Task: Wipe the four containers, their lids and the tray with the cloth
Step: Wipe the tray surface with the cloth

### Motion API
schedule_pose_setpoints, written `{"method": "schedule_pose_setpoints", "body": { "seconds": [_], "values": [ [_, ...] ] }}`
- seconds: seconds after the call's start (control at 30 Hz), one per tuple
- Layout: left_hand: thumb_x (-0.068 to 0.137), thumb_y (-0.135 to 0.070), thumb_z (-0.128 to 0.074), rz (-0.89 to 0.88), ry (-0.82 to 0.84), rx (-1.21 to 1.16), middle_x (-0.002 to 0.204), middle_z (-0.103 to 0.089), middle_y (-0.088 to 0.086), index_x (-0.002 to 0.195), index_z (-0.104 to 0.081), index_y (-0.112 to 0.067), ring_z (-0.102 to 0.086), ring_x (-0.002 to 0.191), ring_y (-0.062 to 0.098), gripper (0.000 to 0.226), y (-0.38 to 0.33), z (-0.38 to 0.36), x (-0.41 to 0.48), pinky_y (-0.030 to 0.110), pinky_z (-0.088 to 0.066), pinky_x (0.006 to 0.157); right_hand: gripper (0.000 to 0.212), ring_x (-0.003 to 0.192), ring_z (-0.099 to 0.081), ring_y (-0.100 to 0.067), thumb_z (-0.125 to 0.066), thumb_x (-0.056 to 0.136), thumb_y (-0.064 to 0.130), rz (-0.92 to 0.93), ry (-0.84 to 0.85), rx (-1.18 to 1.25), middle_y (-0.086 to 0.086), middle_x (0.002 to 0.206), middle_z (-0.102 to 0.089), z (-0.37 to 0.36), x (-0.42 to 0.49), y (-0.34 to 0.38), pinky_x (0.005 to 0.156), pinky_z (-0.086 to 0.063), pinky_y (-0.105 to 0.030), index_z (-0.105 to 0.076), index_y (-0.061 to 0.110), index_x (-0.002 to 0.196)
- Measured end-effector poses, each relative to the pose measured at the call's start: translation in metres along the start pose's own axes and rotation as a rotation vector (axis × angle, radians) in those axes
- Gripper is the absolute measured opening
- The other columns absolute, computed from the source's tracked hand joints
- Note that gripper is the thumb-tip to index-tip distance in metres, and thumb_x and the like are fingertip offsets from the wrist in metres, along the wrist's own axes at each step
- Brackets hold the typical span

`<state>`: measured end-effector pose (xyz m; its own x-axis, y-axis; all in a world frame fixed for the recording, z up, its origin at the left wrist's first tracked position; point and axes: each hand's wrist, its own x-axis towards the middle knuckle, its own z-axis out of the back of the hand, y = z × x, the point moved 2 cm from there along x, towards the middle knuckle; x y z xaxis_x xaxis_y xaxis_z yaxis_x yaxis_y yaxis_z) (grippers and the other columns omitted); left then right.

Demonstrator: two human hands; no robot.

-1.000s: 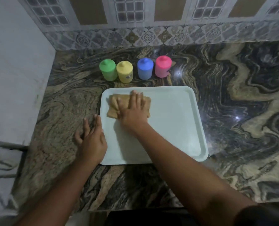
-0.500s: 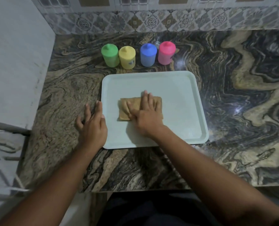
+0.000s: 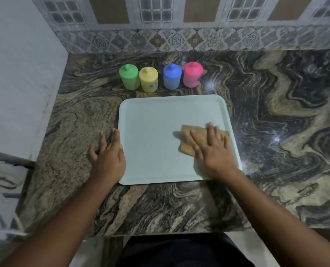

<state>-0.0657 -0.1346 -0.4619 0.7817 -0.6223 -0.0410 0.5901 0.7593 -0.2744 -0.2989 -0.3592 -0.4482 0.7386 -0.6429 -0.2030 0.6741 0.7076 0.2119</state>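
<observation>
I am looking down from the head camera at a pale rectangular tray (image 3: 156, 143) with rounded corners and a low raised rim, lying flat on a dark swirled stone countertop (image 3: 276, 132). A folded tan cloth (image 3: 186, 132) lies inside the tray in its near right part, and its right corner reaches the tray's right rim. The right hand (image 3: 214, 153) lies palm down on the cloth, fingers straight and slightly spread, pressing it flat rather than gripping it. Left of the cloth the tray floor runs unbroken to the left rim. The left hand (image 3: 110, 157) rests flat on the stone against the tray's left rim near its near corner, fingers extended and holding nothing, its thumb side touching the rim. Just beyond the tray's far rim, apart from it, four small containers stand upright in a row: the green container (image 3: 129, 78) and the yellow container (image 3: 148, 80) are touching or nearly so, then after a small gap come the blue container (image 3: 172, 78) and the pink container (image 3: 192, 76). Each has a knobbed lid in its own colour, like the pink lid (image 3: 193, 66). Behind them a band of stone runs to a patterned tile backsplash (image 3: 179, 40). To the tray's right is a wide stretch of countertop. To its left a narrower strip ends at a plain white wall (image 3: 15, 83). Between the tray's near rim and the counter's front edge lies a band of stone crossed by both forearms.
</observation>
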Motion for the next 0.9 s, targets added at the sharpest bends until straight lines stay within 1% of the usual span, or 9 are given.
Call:
{"method": "schedule_pose_setpoints", "body": {
  "seconds": [0.07,0.13,0.27,0.37,0.43,0.5,0.6,0.77,0.9],
  "values": [
    [0.103,-0.025,-0.026,0.011,0.005,0.009,0.153,-0.043,0.006,0.156,-0.004,-0.026,0.009,0.152,0.018,0.057,-0.002,0.0,0.0,0.05,0.0,0.116,0.068,0.155,0.001,-0.047,-0.013,0.098,0.057,-0.192,-0.023,-0.003,-0.028,0.167,0.002,0.007,0.04,-0.005,0.125,0.001,-0.057,-0.028,0.035,0.16],
    [0.103,-0.025,-0.025,0.022,0.014,0.008,0.152,-0.045,0.006,0.156,-0.004,-0.026,0.009,0.152,0.019,0.058,-0.003,-0.001,0.001,0.051,0.0,0.117,0.058,0.155,0.008,-0.046,-0.024,0.105,0.05,-0.197,0.029,-0.014,-0.029,0.167,0.008,0.005,0.07,0.036,0.124,0.003,-0.061,-0.021,0.037,0.161],
    [0.099,-0.024,-0.029,0.046,-0.005,0.036,0.158,-0.032,0.012,0.156,-0.007,-0.026,0.004,0.153,0.022,0.061,-0.008,0.002,-0.001,0.054,-0.004,0.118,0.057,0.156,0.012,-0.042,-0.022,0.102,0.051,0.3,0.123,-0.04,-0.022,0.168,0.01,-0.026,0.039,0.139,0.121,0.008,-0.063,-0.022,0.045,0.158],
    [0.099,-0.022,-0.032,0.07,-0.009,0.032,0.16,-0.03,0.01,0.157,-0.009,-0.023,0.003,0.153,0.022,0.062,-0.015,0.004,-0.002,0.053,-0.002,0.119,0.059,0.158,0.005,-0.033,-0.019,0.099,0.054,0.511,0.167,0.025,-0.014,0.171,-0.002,-0.032,-0.027,0.114,0.126,0.004,-0.054,-0.044,0.041,0.15],
    [0.099,-0.02,-0.033,0.073,-0.014,0.033,0.156,-0.039,0.006,0.157,-0.011,-0.02,0.001,0.153,0.024,0.061,-0.016,0.004,-0.002,0.055,-0.002,0.118,0.057,0.158,0.007,-0.029,-0.02,0.101,0.056,0.439,0.175,0.055,-0.008,0.171,0.001,-0.021,-0.044,0.055,0.127,0.002,-0.048,-0.038,0.043,0.154],
    [0.099,-0.019,-0.034,0.07,-0.002,0.043,0.151,-0.046,0.003,0.157,-0.011,-0.019,0.001,0.153,0.024,0.062,-0.014,0.002,-0.001,0.056,-0.002,0.117,0.066,0.157,0.012,-0.029,-0.009,0.097,0.062,0.254,0.183,0.033,-0.007,0.171,0.009,-0.002,-0.034,0.002,0.128,0.002,-0.046,-0.023,0.045,0.159],
    [0.099,-0.017,-0.036,0.057,0.004,0.041,0.149,-0.048,0.005,0.156,-0.013,-0.017,-0.001,0.153,0.026,0.062,-0.012,0.001,0.0,0.056,-0.003,0.117,0.083,0.157,0.004,-0.041,0.002,0.084,0.067,0.058,0.155,0.004,-0.02,0.17,0.008,0.019,0.027,-0.02,0.127,-0.001,-0.05,-0.023,0.043,0.159],
    [0.098,-0.014,-0.035,0.136,-0.044,0.012,0.162,-0.023,0.012,0.155,-0.016,-0.016,-0.003,0.153,0.019,0.06,-0.015,-0.001,-0.002,0.052,-0.003,0.12,0.053,0.156,0.005,-0.042,-0.028,0.107,0.05,0.096,0.087,0.018,-0.02,0.17,0.007,0.026,0.109,-0.003,0.125,0.001,-0.053,-0.02,0.044,0.159],
    [0.099,-0.015,-0.034,0.162,-0.058,-0.028,0.163,-0.019,0.013,0.154,-0.019,-0.021,-0.006,0.152,0.022,0.057,-0.027,0.003,-0.006,0.052,-0.002,0.119,0.054,0.156,0.008,-0.044,-0.028,0.11,0.042,0.023,0.019,0.064,-0.023,0.169,0.007,0.014,0.075,-0.009,0.124,0.006,-0.052,-0.017,0.035,0.162]
  ]
}}
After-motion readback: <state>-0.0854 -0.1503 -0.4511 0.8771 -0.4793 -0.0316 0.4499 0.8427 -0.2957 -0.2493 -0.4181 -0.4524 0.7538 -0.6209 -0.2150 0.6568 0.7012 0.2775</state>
